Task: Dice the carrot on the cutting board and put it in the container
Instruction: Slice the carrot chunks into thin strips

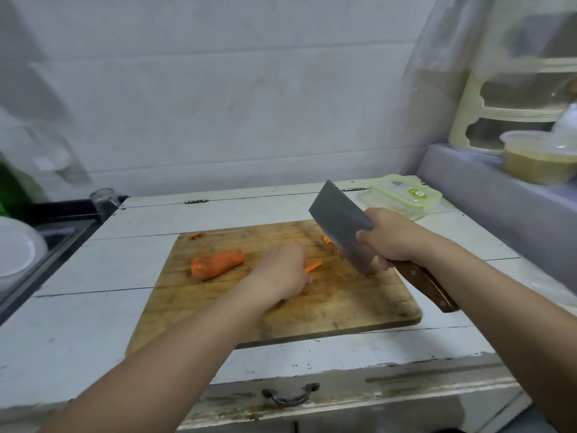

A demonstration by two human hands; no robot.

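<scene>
A metal drawer handle point(290, 397) sits at 6 o'clock on the chipped front of the white worktop point(78, 323), and just beyond it lies the wooden cutting board point(312, 307), filling the middle of the view. The left hand point(282, 271) rests on the board at its centre, fingers curled downward and closed on a thin carrot strip point(313, 266) that juts out at 3 o'clock of the knuckles; whether it pinches the strip or only presses it to the wood is hard to tell, since the fingertips are hidden. At 9 o'clock of that hand, close by but apart, lies the large carrot piece point(217, 263), flat on the board. The right hand point(393, 237) grips a cleaver point(343, 226) where blade meets the brown wooden handle point(426, 284), fingers wrapped tight, blade raised and tilted with its lower corner near the board. Small carrot scraps point(327, 240) lie by the blade, another scrap point(196, 235) at the board's far left corner. Farther back, at 1 o'clock, stands the clear container with a green-rimmed lid point(406, 192), closed, on the worktop. At 9 o'clock a glass jar point(104, 200) stands beside the dark sink edge.
</scene>
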